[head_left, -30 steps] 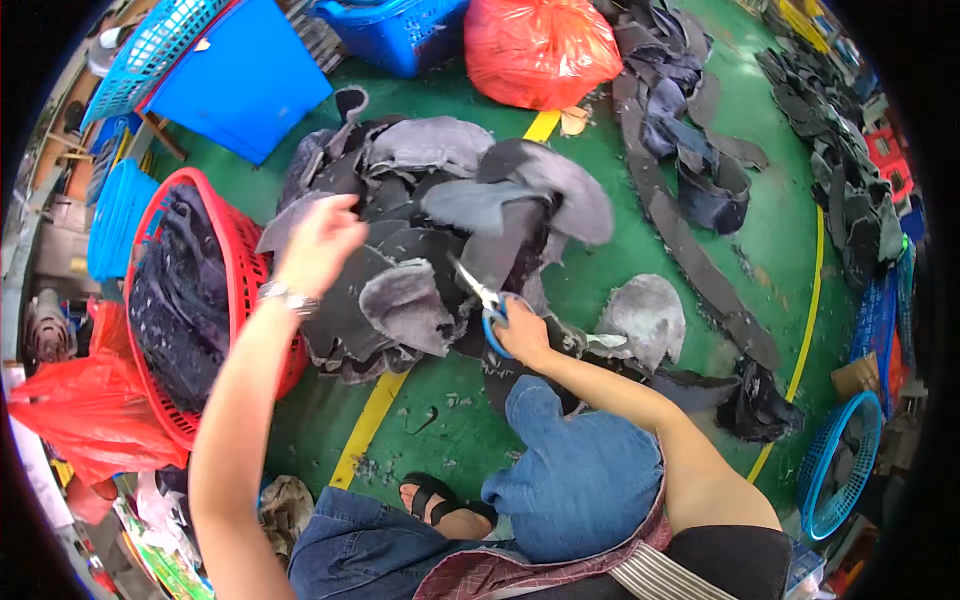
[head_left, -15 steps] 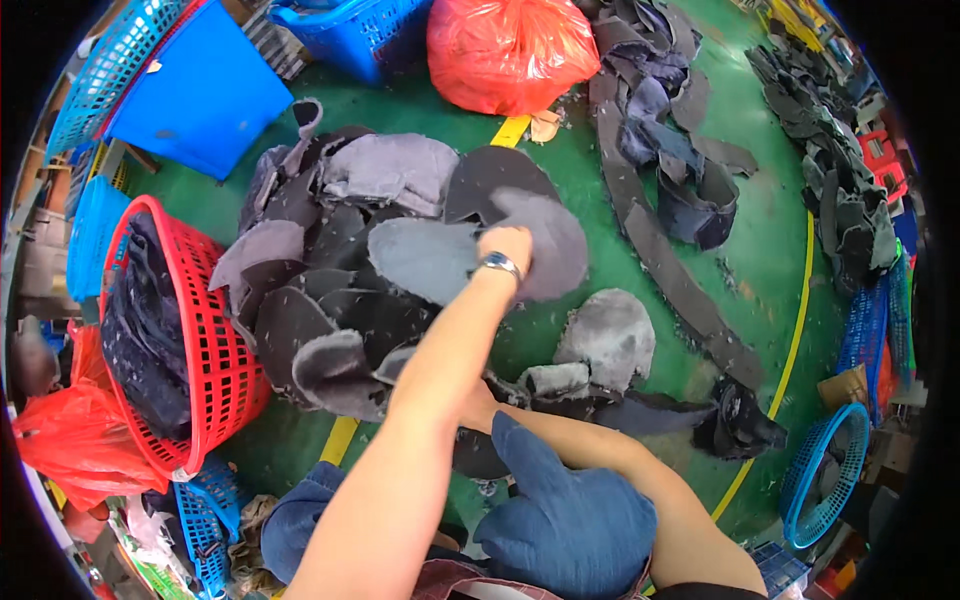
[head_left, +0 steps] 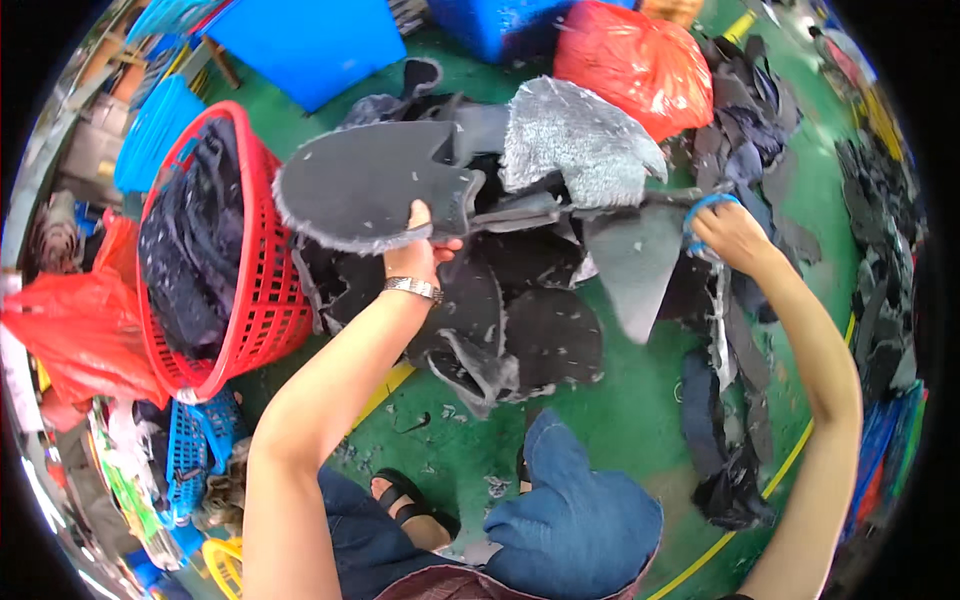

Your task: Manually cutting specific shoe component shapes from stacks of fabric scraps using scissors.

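My left hand (head_left: 418, 248), with a watch on its wrist, grips a large dark grey fleece piece (head_left: 365, 180), rounded at its left end and pale and fuzzy along the rim. The thumb lies on top and the fingers curl beneath. At the right, my right hand (head_left: 735, 235) is closed round the blue handles of scissors (head_left: 697, 212). Their dark blades point left toward the fleece pieces; the tips are hard to make out. A light grey fluffy piece (head_left: 575, 140) and a pointed grey piece (head_left: 635, 265) lie between the hands. Underneath spreads a pile of dark cut pieces (head_left: 550, 335).
A red basket (head_left: 270, 250) full of dark cloth stands at the left, beside a red plastic bag (head_left: 85, 315). Blue bins (head_left: 310, 50) and a tied red bag (head_left: 635, 65) are at the back. Long dark strips (head_left: 745, 340) lie on the green floor at the right.
My left hand has drawn back left and lifted a dark fleece piece. My right hand has come up from near my knees to the right, with scissors now visible. The view has shifted.
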Tool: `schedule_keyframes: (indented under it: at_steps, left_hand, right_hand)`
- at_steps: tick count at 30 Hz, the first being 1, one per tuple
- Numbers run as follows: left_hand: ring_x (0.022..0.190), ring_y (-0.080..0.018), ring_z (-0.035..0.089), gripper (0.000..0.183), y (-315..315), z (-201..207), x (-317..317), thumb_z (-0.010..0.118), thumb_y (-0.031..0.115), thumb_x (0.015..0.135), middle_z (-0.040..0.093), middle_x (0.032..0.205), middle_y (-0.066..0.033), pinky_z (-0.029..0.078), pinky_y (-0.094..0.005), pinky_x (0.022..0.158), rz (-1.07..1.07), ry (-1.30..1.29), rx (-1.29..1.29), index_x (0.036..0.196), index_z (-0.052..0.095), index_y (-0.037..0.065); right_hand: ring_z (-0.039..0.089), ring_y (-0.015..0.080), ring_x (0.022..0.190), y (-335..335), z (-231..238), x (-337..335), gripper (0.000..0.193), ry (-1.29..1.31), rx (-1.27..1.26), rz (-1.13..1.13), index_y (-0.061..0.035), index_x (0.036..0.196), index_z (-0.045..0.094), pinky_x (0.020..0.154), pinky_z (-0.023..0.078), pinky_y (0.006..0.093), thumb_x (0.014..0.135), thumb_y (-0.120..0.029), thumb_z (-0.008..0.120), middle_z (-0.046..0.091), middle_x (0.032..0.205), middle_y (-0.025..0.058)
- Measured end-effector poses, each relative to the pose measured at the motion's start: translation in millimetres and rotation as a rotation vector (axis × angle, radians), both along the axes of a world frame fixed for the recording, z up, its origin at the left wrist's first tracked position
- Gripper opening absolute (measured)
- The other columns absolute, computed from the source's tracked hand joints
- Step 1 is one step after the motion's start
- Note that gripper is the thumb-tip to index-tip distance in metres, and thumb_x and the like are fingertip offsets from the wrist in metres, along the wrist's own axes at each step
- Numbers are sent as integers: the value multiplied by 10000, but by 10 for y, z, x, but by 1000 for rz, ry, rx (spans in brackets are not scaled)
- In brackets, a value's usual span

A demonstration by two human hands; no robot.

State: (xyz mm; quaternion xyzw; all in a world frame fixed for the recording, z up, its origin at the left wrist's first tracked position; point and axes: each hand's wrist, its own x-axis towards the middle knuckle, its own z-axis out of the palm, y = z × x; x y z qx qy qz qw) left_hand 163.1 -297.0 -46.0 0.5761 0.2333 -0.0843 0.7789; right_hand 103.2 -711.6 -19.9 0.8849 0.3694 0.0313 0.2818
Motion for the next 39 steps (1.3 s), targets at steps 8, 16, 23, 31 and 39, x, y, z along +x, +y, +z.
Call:
schedule_keyframes:
  at_steps: [8, 16, 23, 31, 39]
  left_hand:
    - [348, -131, 457, 473, 1894, 71, -1262, 440, 550, 818, 574, 598, -35, 345, -239, 318, 12, 82, 232, 786, 561, 94]
    - [562, -187, 580, 879, 3257, -522, -2937, 220, 783, 710, 614, 713, -122, 435, -280, 482, 100, 887, 80, 928, 585, 13]
    - [770, -272, 587, 223, 2530, -436, -2498, 573, 264, 737, 607, 790, -102, 467, -385, 659, -920, 193, 1441, 867, 601, 86]
    - [1194, -303, 326, 788, 2988, -1423, -2329, 683, 155, 627, 229, 1378, -112, 454, -450, 798, -1251, -53, 1626, 1306, 298, 256]
    - [926, -334, 565, 533, 3328, -1337, -2633, 549, 510, 743, 601, 945, -182, 478, -417, 697, -620, 932, 1508, 1007, 500, 50]
  right_hand:
    - [513, 177, 602, 1703, 540, 285, 141, 632, 1287, -265, -24, 806, 519, 568, 420, 316, 698, -86, 585, 513, 685, 96]
    - [604, 284, 846, 4259, -715, 1195, 344, 403, 688, -247, -74, 914, 596, 719, 479, 386, 718, -355, 563, 625, 896, 133]
    - [606, 310, 871, 4249, -2015, 1039, 292, 490, 515, -479, -87, 1043, 557, 724, 480, 424, 818, -240, 450, 613, 937, 177]
    - [572, 390, 885, 1883, -1988, 1219, 407, 272, 239, -875, -70, 1087, 406, 750, 445, 469, 823, -375, 464, 588, 940, 240]
    - [559, 131, 697, 1099, -714, 511, 213, 534, 756, -852, -43, 960, 547, 609, 435, 279, 795, -176, 555, 580, 751, 78]
